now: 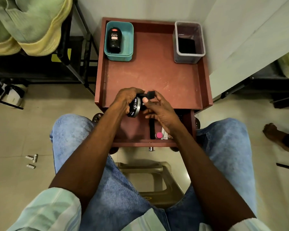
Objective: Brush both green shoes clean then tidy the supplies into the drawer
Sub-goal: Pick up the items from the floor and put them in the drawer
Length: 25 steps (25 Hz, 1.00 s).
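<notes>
Above drawer (133, 130), left grip (125, 99) around tin (135, 106)

Even, soft indoor light from above, nothing harsh. Wide-angle bending is plain at the edges, walls and floor tiles bowing outward. The middle reads sharp; the hands show slight blur. Dark shadow pools under the rack far left, and corners dim a touch.

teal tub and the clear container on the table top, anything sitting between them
Nothing: in the head view the stretch of reddish table top between the teal tub, which holds a black bottle, and the clear container is bare.
</notes>
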### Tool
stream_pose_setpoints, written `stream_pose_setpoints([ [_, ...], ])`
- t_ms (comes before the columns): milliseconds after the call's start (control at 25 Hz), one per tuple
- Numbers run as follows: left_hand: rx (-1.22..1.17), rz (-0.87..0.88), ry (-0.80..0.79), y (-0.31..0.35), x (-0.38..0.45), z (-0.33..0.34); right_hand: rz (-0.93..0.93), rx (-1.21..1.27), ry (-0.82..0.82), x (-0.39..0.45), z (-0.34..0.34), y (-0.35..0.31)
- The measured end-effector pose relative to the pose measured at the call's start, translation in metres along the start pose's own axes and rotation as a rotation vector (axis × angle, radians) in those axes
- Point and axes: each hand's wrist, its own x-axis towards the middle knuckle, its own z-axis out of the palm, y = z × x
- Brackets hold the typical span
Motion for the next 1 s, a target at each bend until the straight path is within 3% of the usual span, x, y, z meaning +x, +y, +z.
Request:
stream_pose_setpoints([
  [80,0.027,-0.005,-0.011,-0.003,-0.003,-0.002,-0.050,-0.100,0.103,-0.002,0.013,0.005],
  [200,-0.019,-0.044,-0.057,0.001,-0.014,-0.018,-0.056,-0.021,0.176,-0.001,0.020,0.016],
  [280,-0.245,-0.033,-0.037,0.014,-0.016,-0.048,0.047,-0.049,0.160,0.001,0.018,0.030],
  [360,-0.538,-0.019,0.028,0.022,-0.012,-0.092,0.209,-0.236,0.095,0.010,0.020,0.052],
  [440,-0.650,-0.005,0.088,0.021,-0.012,-0.122,0.365,-0.402,0.020,0.033,0.029,0.083],
  [680,-0.690,-0.034,0.038,0.025,-0.009,-0.127,0.564,-0.414,0.093,0.098,0.044,0.158],
  [840,-0.671,-0.027,0.046,0.032,0.005,-0.123,0.620,-0.455,-0.014,0.107,0.054,0.165],
  [1000,-0.634,-0.033,0.037,0.033,0.007,-0.118,0.448,-0.547,0.048,0.103,0.058,0.162],
])
